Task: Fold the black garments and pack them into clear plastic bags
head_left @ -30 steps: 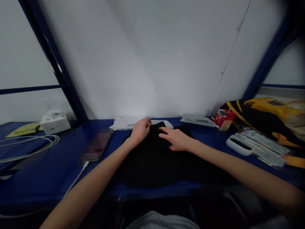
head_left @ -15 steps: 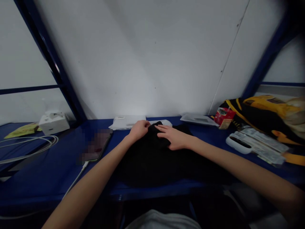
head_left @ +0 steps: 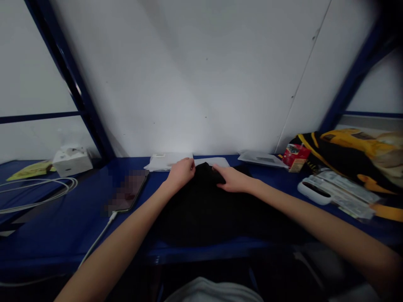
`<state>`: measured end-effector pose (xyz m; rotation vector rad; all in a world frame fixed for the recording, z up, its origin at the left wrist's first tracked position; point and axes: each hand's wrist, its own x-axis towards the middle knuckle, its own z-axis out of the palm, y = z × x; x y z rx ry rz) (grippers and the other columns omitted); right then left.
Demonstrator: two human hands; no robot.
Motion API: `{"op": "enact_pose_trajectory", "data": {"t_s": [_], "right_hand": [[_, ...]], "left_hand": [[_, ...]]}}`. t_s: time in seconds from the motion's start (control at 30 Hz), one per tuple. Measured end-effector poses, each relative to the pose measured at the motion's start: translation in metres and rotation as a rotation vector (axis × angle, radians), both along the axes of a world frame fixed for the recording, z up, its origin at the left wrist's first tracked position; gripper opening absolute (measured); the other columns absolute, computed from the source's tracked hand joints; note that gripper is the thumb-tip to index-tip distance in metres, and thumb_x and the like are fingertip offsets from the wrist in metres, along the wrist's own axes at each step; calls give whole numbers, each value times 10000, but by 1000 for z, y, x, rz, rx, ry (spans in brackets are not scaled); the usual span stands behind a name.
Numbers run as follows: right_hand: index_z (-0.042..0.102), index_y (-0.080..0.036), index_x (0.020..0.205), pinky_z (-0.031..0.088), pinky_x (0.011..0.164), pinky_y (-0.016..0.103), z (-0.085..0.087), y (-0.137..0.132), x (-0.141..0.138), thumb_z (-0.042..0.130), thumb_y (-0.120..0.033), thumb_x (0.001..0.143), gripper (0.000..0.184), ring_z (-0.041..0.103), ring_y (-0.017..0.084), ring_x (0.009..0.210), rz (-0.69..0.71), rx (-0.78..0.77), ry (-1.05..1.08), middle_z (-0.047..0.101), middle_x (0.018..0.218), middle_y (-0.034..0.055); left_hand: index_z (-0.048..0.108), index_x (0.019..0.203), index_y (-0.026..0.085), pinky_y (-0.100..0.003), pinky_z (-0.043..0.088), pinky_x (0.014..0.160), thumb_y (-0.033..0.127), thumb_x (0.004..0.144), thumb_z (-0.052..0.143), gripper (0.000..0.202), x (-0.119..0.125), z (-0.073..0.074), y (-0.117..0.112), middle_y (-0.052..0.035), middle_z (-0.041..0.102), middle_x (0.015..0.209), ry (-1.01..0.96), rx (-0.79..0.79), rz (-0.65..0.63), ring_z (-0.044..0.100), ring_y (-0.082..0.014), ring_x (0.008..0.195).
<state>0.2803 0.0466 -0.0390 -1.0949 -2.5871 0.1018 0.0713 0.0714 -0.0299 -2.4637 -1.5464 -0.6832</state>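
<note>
A black cloth (head_left: 201,209), dark and without visible detail, lies spread over the front middle of the blue table. At its far left edge, my left hand (head_left: 182,172) is closed with the fingers curled in on the fabric. My right hand (head_left: 233,178) grips a raised fold on the far right side, thumb on the near side and fingers partly hidden behind the cloth. Between the hands the fabric bunches up into a small peak. What kind of garment or cloth it is cannot be made out.
White plastic packets (head_left: 166,161) lie by the wall, with another packet (head_left: 262,158) farther right. On the left are a phone (head_left: 129,193) with a cable and a white box (head_left: 72,161). A red box (head_left: 296,157), a white case (head_left: 315,191) and a black-yellow bag (head_left: 346,155) stand right.
My right hand has gone from lying spread on the bunched cloth to gripping its fold, slightly farther right. My left hand has shifted slightly left, and the cloth between them looks flatter.
</note>
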Motion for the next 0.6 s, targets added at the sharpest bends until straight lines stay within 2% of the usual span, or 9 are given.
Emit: {"op": "enact_pose_trajectory", "data": {"t_s": [0.1, 0.2, 0.27, 0.37, 0.5, 0.6], "right_hand": [[351, -165, 1232, 450, 705, 333, -2, 4, -1, 539, -234, 735, 536, 593, 225, 856, -20, 101, -68, 607, 990, 105], [354, -145, 1257, 460, 683, 353, -3, 8, -11, 558, -188, 710, 585, 599, 251, 837, -92, 182, -186, 619, 959, 124], [401, -102, 1222, 468, 665, 372, -4, 12, -23, 544, -138, 711, 532, 603, 271, 817, -199, 221, -236, 627, 923, 154], [509, -46, 1094, 471, 699, 394, -6, 24, -44, 451, -52, 762, 338, 604, 280, 837, -356, 263, -240, 622, 942, 211], [581, -50, 989, 464, 760, 389, -9, 47, -63, 415, -30, 783, 266, 604, 267, 876, -369, 227, -236, 629, 964, 201], [554, -94, 1088, 436, 838, 363, -10, 66, -63, 474, -95, 778, 321, 556, 257, 998, -346, 187, -225, 580, 1114, 168]], "left_hand": [[527, 727, 174, -272, 354, 552, 188, 768, 401, 133, -3, 1, 0, -57, 581, 745, 35, -8, -17, 524, -175, 670], [513, 711, 178, -271, 351, 563, 190, 775, 396, 134, -3, 3, -1, -48, 580, 727, -14, 5, -47, 514, -161, 650], [502, 695, 178, -268, 348, 564, 196, 780, 396, 137, -1, 4, -2, -38, 572, 707, -60, 3, -74, 502, -149, 628], [481, 695, 181, -264, 347, 565, 207, 798, 383, 144, 3, 3, -5, -28, 551, 707, -84, 16, -147, 488, -138, 622], [454, 728, 183, -265, 359, 571, 225, 835, 351, 154, 6, -1, -6, -34, 527, 767, -34, 53, -163, 491, -142, 654], [450, 767, 183, -267, 374, 584, 219, 846, 350, 132, 5, -2, -5, -39, 527, 813, 15, 83, -142, 505, -149, 683]]}}
